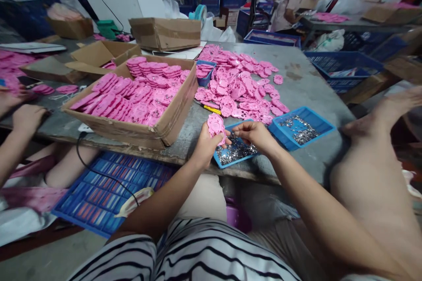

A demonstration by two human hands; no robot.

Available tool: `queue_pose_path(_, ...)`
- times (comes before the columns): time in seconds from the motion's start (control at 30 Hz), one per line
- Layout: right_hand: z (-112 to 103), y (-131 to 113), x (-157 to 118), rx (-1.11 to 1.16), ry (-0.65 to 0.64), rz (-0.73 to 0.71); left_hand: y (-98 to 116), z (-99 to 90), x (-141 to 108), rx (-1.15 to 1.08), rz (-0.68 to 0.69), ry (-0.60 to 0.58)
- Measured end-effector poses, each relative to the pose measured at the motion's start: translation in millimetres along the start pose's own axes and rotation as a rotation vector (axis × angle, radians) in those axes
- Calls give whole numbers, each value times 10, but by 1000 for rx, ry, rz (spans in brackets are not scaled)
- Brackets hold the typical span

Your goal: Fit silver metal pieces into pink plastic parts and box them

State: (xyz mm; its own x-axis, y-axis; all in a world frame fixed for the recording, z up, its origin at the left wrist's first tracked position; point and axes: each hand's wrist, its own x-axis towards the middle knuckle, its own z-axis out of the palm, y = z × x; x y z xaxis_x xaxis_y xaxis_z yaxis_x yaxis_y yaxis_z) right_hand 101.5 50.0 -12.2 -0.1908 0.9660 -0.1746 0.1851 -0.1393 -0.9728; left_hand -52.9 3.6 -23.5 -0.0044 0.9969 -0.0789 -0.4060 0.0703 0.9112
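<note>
Held up in my left hand point(207, 145) is a pink plastic piece point(216, 125), oval with a moulded pattern. My right hand point(255, 136) hovers over a blue tray point(225, 164) of small shiny metal parts point(232, 153), its thumb and forefinger pinched together. Whatever sits between those fingertips is too small to make out. To the right stands a second blue tray point(286, 140), also with little metal parts point(305, 131) in it. A loose heap of similar pink pieces point(242, 81) spreads over the table beyond both hands.
On my left, a cardboard box point(158, 136) holds stacked pink pieces. A yellow-handled tool point(212, 109) lies near the heap, and a small blue basket point(205, 80) stands behind it. Another person's hands point(28, 118) are at the far left. A co-worker point(286, 4) sits farther back.
</note>
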Motion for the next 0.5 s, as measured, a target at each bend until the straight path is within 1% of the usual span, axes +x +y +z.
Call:
queue_pose_path(0.1, -61, 17, -2, -35, 13, 16, -26, 20, 36, 20, -8, 3)
queue_pose_path(0.23, -128, 36, -73, -9, 10, 0, -79, 71, 75, 74, 4, -2)
queue_pose_path(0.4, -112, 77, -196, 55, 54, -65, -172, 144, 111, 176, 54, 2)
queue_pose_path(0.5, -88, 107, -227, 50, 57, -88, -205, 167, 129, 244, 89, 6)
